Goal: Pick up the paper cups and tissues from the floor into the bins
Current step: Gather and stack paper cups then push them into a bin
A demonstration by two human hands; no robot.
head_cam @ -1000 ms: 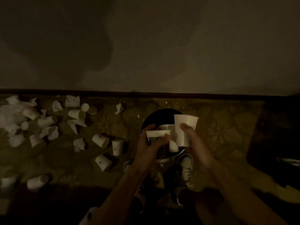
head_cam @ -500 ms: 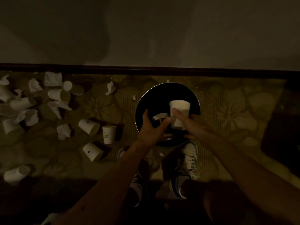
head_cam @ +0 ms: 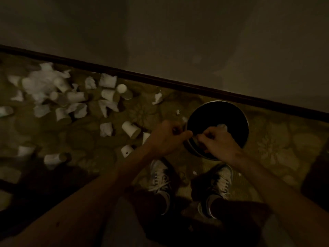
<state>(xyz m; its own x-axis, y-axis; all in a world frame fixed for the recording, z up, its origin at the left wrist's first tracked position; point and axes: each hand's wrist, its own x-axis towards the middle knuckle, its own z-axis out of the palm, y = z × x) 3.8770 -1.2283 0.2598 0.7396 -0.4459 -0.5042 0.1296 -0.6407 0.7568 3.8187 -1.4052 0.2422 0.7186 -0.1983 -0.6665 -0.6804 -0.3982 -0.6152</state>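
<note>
From my remote seat, most of the view is a plain dim wall (head_cam: 178, 32), which meets a patterned carpeted floor (head_cam: 284, 148) along a dark skirting board (head_cam: 160, 80) that runs aslant across the picture. The light is poor and the left side is blurred.

A round dark bin (head_cam: 219, 103) stands on the floor near the skirting board, just ahead of the person's two lace-up shoes (head_cam: 160, 179).

Both hands are close together at the bin's near rim. The left hand (head_cam: 167, 138) sits at the rim's left edge with its fingers curled; I cannot tell whether it holds anything. The right hand (head_cam: 220, 143) is over the bin's mouth, also curled. A pale scrap (head_cam: 222, 126) shows just past its knuckles, and I cannot tell whether it is gripped or lying inside.

The litter lies to the left of the bin. A tipped paper cup (head_cam: 130, 129) and another (head_cam: 126, 150) lie nearest the left hand, with a crumpled tissue (head_cam: 106, 129) just beside them. A thicker heap of cups and tissues (head_cam: 44, 82) lies farther left by the skirting board. One stray tissue (head_cam: 157, 98) lies between that heap and the bin.
</note>
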